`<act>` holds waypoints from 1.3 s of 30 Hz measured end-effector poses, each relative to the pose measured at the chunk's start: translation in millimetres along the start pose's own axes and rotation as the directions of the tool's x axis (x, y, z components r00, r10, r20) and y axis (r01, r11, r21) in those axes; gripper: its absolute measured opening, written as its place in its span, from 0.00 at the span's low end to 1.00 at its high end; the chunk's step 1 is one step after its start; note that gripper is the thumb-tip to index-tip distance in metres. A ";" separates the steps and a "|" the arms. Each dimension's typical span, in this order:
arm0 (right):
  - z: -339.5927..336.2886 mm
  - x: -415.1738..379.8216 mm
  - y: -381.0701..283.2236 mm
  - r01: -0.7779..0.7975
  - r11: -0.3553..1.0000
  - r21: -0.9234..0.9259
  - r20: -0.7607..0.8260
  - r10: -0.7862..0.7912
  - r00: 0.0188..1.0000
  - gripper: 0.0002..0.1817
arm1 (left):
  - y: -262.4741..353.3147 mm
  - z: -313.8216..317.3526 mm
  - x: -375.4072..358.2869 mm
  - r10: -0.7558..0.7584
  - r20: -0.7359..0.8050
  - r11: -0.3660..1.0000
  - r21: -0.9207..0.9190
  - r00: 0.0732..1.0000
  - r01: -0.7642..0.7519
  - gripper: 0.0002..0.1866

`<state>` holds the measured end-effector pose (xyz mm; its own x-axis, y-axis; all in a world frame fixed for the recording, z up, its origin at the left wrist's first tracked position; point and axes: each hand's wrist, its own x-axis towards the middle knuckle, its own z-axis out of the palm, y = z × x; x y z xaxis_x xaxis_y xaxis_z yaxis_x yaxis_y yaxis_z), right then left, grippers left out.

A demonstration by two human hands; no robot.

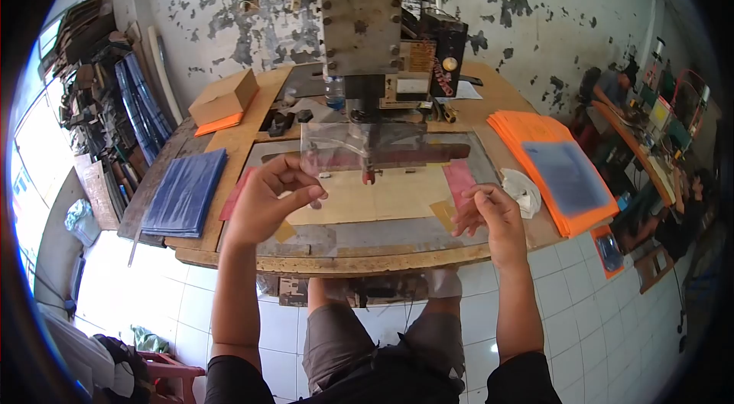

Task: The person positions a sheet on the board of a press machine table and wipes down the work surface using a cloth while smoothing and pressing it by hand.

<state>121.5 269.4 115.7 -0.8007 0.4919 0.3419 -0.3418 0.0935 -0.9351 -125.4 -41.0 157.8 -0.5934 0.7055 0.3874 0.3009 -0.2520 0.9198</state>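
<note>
My left hand [274, 199] is raised over the left part of the press bed, its thumb and fingers curled toward each other. Whatever lies between those fingertips, perhaps something clear, I cannot make out. Over the right side, my right hand [489, 222] has thumb and forefinger pinched and the other fingers curled; what it grips is too small or clear to tell. Between and behind them a clear plastic panel [325, 146] hangs before the press head [362, 33]. Below lies a cream board [367, 201], with a pink strip [459, 178] near my right hand.
Blue plastic covers [183, 191] are stacked at left, below a cardboard box [224, 97]. At right are orange sheets [527, 136] with a blue cover [564, 175] on top, beside a crumpled white cloth [521, 191]. Other people [612, 90] work at far right.
</note>
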 end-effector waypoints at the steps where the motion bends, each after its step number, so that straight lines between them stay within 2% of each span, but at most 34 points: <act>1: 1.6 1.7 2.6 -0.031 0.999 0.043 0.009 0.030 1.000 0.13 | -5.6 -1.0 -4.8 0.014 -0.041 0.999 0.032 0.999 -0.012 0.15; 3: 3.4 8.5 14.9 0.041 0.999 -0.006 -0.062 -0.042 0.997 0.14 | -12.0 3.0 -12.0 0.040 -0.122 0.995 0.090 0.992 -0.029 0.15; 4: 3.4 11.2 20.6 0.074 0.997 -0.034 -0.096 -0.077 0.992 0.14 | -4.7 8.8 -16.2 0.050 -0.201 0.983 0.184 0.978 -0.012 0.16; 7: -0.7 15.3 26.7 0.062 0.997 -0.042 -0.109 -0.066 0.992 0.14 | -7.9 10.7 -22.2 0.139 -0.269 0.953 0.298 0.953 -0.055 0.18; 10: -0.2 14.6 26.9 0.103 0.990 -0.092 -0.111 -0.113 0.987 0.14 | -14.1 12.9 -22.5 0.164 -0.327 0.956 0.284 0.931 -0.069 0.22; 13: 0.0 11.0 24.4 0.123 0.987 -0.102 -0.105 -0.133 0.986 0.14 | -22.1 10.9 -19.0 0.207 -0.341 0.944 0.316 0.917 -0.096 0.23; 22: -3.4 4.0 24.0 0.131 0.978 -0.164 -0.094 -0.147 0.985 0.15 | -31.5 9.5 -17.5 0.197 -0.368 0.947 0.312 0.909 -0.079 0.23; 39: -3.6 -9.4 11.6 0.103 0.982 -0.160 -0.081 -0.117 0.990 0.13 | -3.7 21.7 -46.6 0.167 -0.409 0.961 0.273 0.897 -0.054 0.22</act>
<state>126.9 269.0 101.3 -0.7129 0.5462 0.4399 -0.3393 0.2804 -0.8979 -82.7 -58.6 135.0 -0.7873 0.3202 0.5268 0.5250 -0.0997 0.8452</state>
